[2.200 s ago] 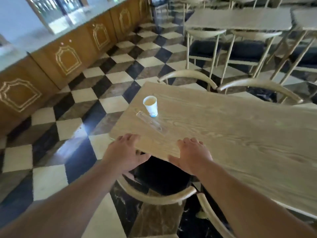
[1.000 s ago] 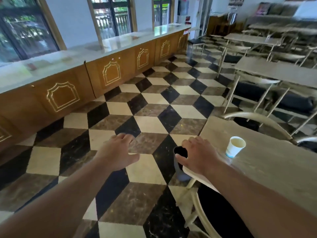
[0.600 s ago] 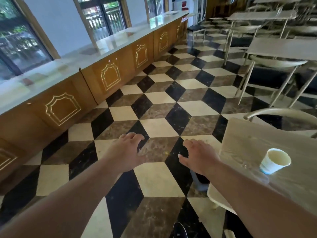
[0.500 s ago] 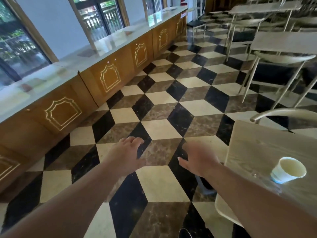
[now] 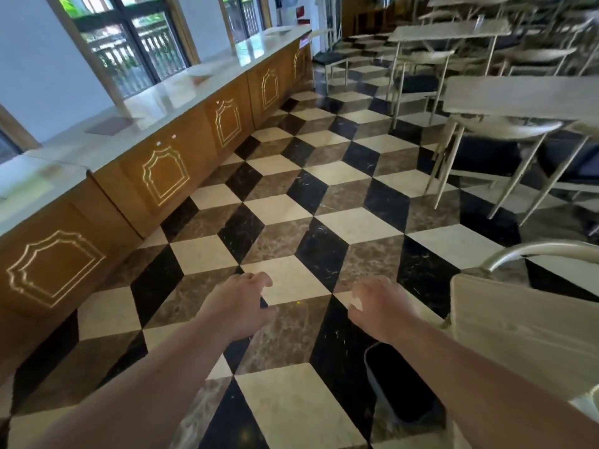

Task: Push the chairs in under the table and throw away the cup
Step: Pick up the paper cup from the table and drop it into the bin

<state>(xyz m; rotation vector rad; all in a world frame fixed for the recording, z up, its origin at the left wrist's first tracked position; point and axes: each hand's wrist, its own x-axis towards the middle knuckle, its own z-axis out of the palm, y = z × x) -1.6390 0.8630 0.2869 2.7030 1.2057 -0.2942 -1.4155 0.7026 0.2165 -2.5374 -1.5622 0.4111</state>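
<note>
Swinging left off the table (image 5: 518,322), my view has lost the cup, leaving the near-right chair (image 5: 531,251) and dark bin (image 5: 398,387), so with left grip (image 5: 238,306) and right grip (image 5: 379,306) loosely spread, empty, I should next turn back for it.

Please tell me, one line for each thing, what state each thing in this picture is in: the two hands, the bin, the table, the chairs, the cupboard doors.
left hand: empty, fingers loosely curled, above the floor
right hand: empty, palm down, above the floor
bin: open, upright on the floor beside the table
table: only a bare corner shows; no cup in view
chair: backrest at the table's far edge
cupboard doors: closed
</note>
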